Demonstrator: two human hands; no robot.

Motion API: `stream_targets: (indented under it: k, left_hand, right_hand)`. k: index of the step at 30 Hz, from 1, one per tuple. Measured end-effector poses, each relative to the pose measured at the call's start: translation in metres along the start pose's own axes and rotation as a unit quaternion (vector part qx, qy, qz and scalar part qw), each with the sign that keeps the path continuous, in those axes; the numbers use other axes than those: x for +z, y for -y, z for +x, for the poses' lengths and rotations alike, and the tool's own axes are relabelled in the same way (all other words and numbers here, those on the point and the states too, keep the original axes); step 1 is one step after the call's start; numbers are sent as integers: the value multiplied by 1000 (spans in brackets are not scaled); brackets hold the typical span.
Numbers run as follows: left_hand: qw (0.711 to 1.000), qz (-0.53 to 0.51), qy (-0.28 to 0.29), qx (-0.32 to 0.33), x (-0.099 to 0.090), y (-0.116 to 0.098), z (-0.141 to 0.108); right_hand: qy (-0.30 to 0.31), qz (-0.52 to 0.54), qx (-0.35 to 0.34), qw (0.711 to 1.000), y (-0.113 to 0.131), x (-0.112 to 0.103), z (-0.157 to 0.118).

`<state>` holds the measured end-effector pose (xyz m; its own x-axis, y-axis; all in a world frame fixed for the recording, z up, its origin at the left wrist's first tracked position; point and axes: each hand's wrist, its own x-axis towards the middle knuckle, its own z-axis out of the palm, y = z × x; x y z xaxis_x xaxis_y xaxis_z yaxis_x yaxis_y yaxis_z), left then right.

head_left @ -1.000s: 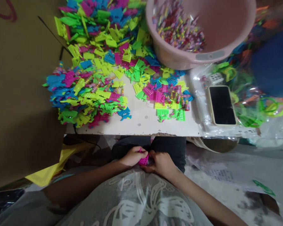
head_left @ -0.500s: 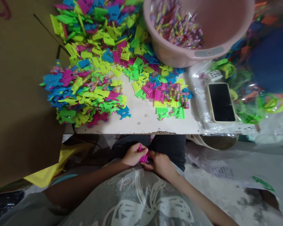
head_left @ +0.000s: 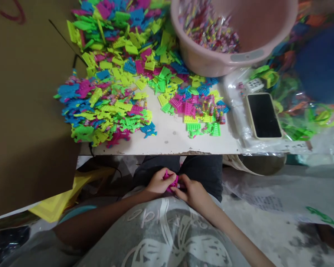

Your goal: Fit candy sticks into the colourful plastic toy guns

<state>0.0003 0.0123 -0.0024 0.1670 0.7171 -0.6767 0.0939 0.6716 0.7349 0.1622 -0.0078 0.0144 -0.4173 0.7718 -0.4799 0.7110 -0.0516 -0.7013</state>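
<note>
Over my lap, my left hand (head_left: 159, 181) is closed on a magenta plastic piece (head_left: 171, 181), its thumb lying across the front. Close against it on the right, my right hand (head_left: 194, 190) has thumb and fingers pinched together at the edge of that piece. Between those fingertips shows a small pale and pink stick-like item (head_left: 180, 185), mostly hidden, apparently meeting the magenta piece. Similar green plastic pieces (head_left: 193, 128) with ridged panels lie on the white table (head_left: 169, 142) ahead, near several small wrapped tubes (head_left: 211, 105).
A heap of bright plastic pieces (head_left: 122, 40) covers the table's back left, with another pile (head_left: 100, 115) in front. A pink basin (head_left: 211, 61) contains many small wrapped tubes. To the right lie a phone (head_left: 264, 115) and plastic bags (head_left: 297, 118). Cardboard (head_left: 30, 111) stands left.
The small stick-like item now shows between my right fingertips beside the magenta piece. My right hand has turned slightly; the left keeps its hold. The whole view has shifted a little.
</note>
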Motion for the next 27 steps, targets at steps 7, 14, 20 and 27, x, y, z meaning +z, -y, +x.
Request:
stream_targets:
  k: [7,14,20,27]
  left_hand:
    - [1000,-5,-8,18,3,14,-4]
    - [999,-4,-20,41,5,29,-7]
    - [998,-6,15,64,1,30,-12]
    - [969,79,-32,230,-38,-46,-15]
  right_hand:
    - [-42,89,-88,991,-10,5,-10]
    - [-96,111,-118,982,-17,25,-11]
    - [-105,126,-133,977,-14,32,-12]
    - [-294,37,-136,945,-30,-43,16]
